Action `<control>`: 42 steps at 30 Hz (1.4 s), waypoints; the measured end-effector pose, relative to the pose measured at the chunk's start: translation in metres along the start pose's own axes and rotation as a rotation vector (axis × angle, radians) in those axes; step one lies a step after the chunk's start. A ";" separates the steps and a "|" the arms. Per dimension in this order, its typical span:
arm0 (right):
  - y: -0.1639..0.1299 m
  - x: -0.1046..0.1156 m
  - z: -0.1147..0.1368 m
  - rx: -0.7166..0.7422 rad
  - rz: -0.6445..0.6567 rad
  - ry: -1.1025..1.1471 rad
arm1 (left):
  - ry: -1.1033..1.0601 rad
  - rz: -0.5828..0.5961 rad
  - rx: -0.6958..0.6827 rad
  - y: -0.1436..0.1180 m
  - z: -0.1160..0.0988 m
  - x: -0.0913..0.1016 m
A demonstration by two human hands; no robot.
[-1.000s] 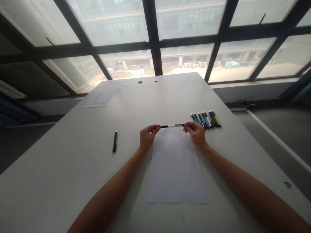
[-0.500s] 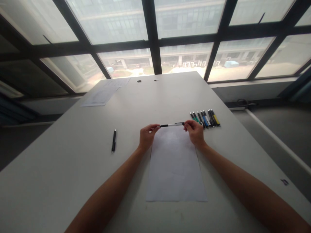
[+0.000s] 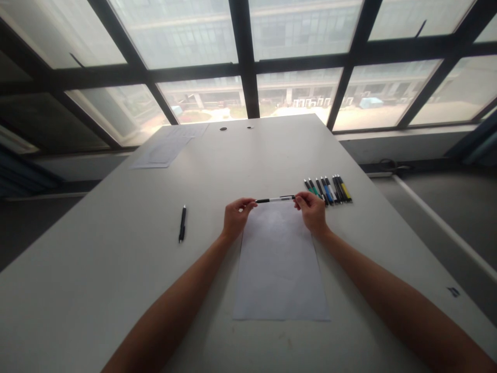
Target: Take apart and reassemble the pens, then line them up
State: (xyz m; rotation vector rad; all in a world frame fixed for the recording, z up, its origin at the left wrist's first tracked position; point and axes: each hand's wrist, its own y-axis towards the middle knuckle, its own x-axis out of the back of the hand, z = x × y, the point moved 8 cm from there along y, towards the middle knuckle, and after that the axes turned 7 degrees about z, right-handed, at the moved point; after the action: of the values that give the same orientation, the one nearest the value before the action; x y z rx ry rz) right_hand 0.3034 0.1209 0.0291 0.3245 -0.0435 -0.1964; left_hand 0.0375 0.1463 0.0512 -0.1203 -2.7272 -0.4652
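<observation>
A black and white pen [image 3: 276, 199] is held level between my two hands, over the top edge of a white sheet of paper [image 3: 281, 269]. My left hand [image 3: 236, 216] pinches its tip end with thumb and fingers. At the clip end, my right hand [image 3: 311, 211] grips it the same way. Just beyond my right hand lies a row of several pens [image 3: 329, 189] with black, green, blue, white and yellow barrels, partly covered by that hand. A single black pen [image 3: 182, 224] rests on the table, well left of my left hand.
The white table [image 3: 116, 259] runs up to large framed windows [image 3: 295, 31]. Loose printed sheets [image 3: 155, 155] lie at its far left. Two round holes sit near the far edge, and a small dark piece [image 3: 453, 292] lies near the right edge.
The pen has turned slightly about its length between my fingers, so its clip now shows at the upper edge and dark markings appear on the white barrel. Both hands keep their places.
</observation>
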 end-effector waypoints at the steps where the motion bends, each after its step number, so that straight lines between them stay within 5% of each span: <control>1: 0.000 0.000 0.000 -0.002 -0.001 -0.005 | -0.007 -0.002 0.002 0.000 0.000 0.000; 42: 0.000 0.000 0.005 0.009 0.012 -0.067 | -0.033 0.069 -0.025 0.001 0.002 -0.005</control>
State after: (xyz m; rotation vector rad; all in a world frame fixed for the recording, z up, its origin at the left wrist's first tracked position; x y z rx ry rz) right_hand 0.3029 0.1188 0.0339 0.3268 -0.1124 -0.1948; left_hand 0.0412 0.1479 0.0476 -0.2304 -2.7400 -0.4817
